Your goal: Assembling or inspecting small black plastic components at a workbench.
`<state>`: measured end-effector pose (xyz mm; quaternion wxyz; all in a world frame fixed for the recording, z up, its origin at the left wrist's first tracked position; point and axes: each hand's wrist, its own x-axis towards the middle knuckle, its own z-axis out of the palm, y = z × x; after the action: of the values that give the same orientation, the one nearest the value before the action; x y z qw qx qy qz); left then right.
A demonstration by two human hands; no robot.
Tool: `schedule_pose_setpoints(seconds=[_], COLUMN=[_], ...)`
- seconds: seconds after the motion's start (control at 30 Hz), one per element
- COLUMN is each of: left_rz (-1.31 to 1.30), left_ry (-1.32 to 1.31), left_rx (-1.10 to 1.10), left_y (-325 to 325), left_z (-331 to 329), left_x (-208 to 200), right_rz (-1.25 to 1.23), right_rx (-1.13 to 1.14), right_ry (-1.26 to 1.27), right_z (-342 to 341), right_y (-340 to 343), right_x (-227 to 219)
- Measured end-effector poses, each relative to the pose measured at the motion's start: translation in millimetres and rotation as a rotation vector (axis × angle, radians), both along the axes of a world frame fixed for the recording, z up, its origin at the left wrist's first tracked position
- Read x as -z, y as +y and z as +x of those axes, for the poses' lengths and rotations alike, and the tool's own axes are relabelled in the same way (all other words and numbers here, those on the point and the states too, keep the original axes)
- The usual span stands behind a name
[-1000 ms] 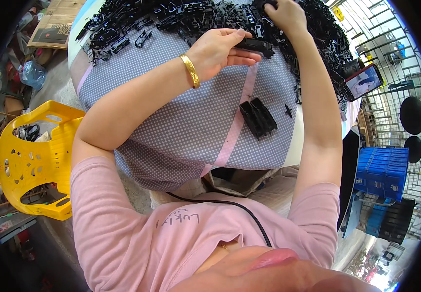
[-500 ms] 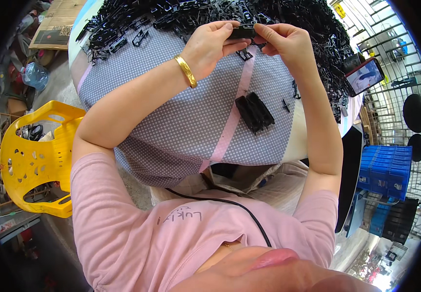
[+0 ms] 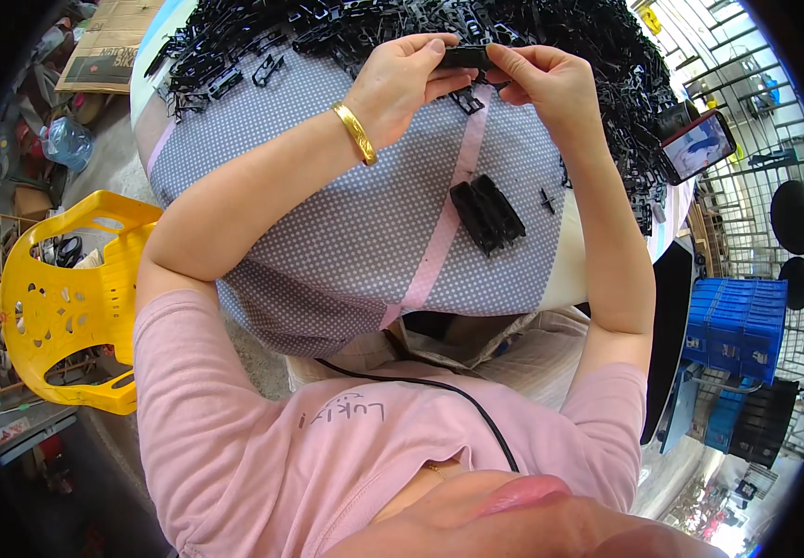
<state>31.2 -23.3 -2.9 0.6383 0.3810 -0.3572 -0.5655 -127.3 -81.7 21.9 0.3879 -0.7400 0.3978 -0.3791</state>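
Between both hands, over the far part of the table, is a small dark, rectangular plastic part (image 3: 464, 58). My left hand (image 3: 402, 82), with a gold bangle (image 3: 355, 133) at its wrist, grips the part's left end between thumb and fingers. At its right end, my right hand (image 3: 543, 82) pinches it with thumb and forefinger. Beyond the hands lies a large heap of black plastic clips (image 3: 346, 33). Nearer to me, several black ribbed plastic pieces (image 3: 487, 215) sit side by side on the dotted cloth (image 3: 327, 242). A tiny black part (image 3: 547, 201) lies to their right.
A phone (image 3: 697, 147) with a lit screen stands at the table's right edge. On the left is a yellow plastic chair (image 3: 72, 302), with a clear plastic bottle (image 3: 69, 146) behind it. Blue crates (image 3: 735, 325) are stacked at the right near a wire grid.
The held part has tilted slightly, now showing more of its dark face. Both hands keep nearly the same place and grip.
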Motion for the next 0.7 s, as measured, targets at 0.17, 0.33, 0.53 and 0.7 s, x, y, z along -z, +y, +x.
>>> schedule_pose_setpoints(seconds=[0.17,0.33,0.53,0.7], left_rz=[-0.028,-0.05,-0.098,-0.168], left_ry=[-0.032,-0.1,-0.228,-0.345], left_rx=[-0.012,-0.071,-0.077,-0.023], left_y=[-1,-1,-4,-8], left_z=[-2,-1,6,17], left_x=[1,2,-1,-3], right_rz=[-0.034,-0.058,-0.013,-0.503], right_rx=[0.003,-0.024,-0.064,0.032], right_ry=[-0.009,-0.088,-0.041,0.133], right_z=[0,9,9,-1], right_y=[3,8,8,0], right_x=[-1,9,6,-5])
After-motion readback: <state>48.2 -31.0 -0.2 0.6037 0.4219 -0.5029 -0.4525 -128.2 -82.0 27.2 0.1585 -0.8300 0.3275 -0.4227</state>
